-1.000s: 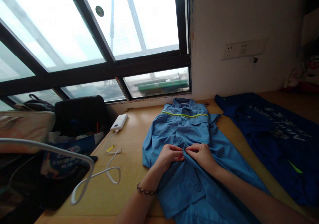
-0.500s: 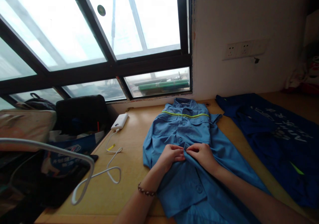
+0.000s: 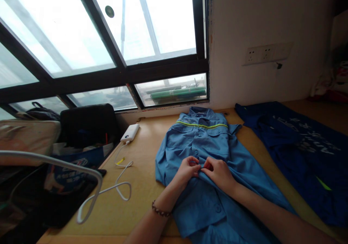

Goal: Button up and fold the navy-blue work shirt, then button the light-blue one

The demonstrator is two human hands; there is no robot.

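A light blue work shirt (image 3: 179, 139) with a yellow-green chest stripe lies front up on the wooden table, its collar toward the wall. My left hand (image 3: 189, 168) pinches the shirt's front edge near the middle, fingers curled. Right beside it, my right hand (image 3: 217, 169) grips the other side of the front opening, thumb and forefinger pressed together. The fingertips nearly meet, and whatever button lies between them is hidden. Above my hands a button (image 3: 196, 152) shows on the placket; a lower button (image 3: 218, 208) shows near the hem.
A dark blue garment with white lettering (image 3: 296, 150) is spread on the right. On the left of the table (image 3: 146, 153) lies a white power bank (image 3: 130, 133) with a white cable (image 3: 119, 184). Bags (image 3: 73, 168) stand beyond the left edge; a socket strip (image 3: 268, 53) is on the wall.
Both hands have stayed at the shirt's front edge. My fingers have shifted slightly, the right ones curling more, and the raised cloth between them has come down.
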